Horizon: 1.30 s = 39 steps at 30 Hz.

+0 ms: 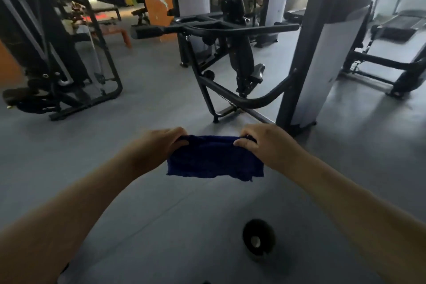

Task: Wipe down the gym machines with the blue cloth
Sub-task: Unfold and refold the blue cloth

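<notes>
**Stretched blue cloth (214, 159) in a gym**

Head view: fuzzy rectangle above smooth grey floor (149, 104), top corners pinched by left hand (159, 145) and right hand (265, 143), held apart. Beyond, gym machine (253, 28) of curved black tubing.

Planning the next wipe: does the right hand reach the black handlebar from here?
Probably not yet. The right hand grips the blue cloth, and the handlebar lies well beyond it; open floor leaves the way free, but a step forward looks needed.

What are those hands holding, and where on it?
The blue cloth: the left hand and right hand each pinch an upper corner, so it hangs between them.
</notes>
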Motion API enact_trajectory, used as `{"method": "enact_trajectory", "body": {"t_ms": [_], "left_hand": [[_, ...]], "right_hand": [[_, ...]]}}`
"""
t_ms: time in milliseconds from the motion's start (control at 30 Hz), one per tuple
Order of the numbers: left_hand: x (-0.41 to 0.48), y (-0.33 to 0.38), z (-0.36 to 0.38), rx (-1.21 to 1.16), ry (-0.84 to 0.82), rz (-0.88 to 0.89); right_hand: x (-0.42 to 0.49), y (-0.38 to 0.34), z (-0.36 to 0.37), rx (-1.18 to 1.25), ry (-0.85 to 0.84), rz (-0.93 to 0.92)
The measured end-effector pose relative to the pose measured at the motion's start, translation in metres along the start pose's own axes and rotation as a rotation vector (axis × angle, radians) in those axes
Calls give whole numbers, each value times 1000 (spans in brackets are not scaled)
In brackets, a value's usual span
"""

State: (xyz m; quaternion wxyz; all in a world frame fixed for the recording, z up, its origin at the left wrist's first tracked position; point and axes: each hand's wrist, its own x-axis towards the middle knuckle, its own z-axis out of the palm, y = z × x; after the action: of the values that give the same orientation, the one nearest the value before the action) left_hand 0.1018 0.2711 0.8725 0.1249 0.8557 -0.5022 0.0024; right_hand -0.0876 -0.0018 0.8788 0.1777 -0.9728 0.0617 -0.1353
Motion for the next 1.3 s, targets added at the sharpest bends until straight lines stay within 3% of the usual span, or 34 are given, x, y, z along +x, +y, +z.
{"method": "enact_trajectory", "body": {"t_ms": [367, 700, 933, 1067, 1233, 1300], "left_hand": [[148, -16, 203, -17, -292, 245], [195, -3, 467, 126, -667, 183], [171, -15, 681, 154, -832, 63], [162, -33, 767, 193, -813, -34], [125, -51, 846, 293, -805, -110], [103, -50, 880, 306, -857, -83]], "right_hand": [[-2, 155, 114, -30, -204, 430], [-50, 290, 333, 4, -550, 705], [-106, 388, 520, 36, -609, 691], [-131, 435, 610, 27, -561, 620], [-168, 441, 703, -116, -484, 466], [-187, 438, 740, -98, -547, 468]]}}
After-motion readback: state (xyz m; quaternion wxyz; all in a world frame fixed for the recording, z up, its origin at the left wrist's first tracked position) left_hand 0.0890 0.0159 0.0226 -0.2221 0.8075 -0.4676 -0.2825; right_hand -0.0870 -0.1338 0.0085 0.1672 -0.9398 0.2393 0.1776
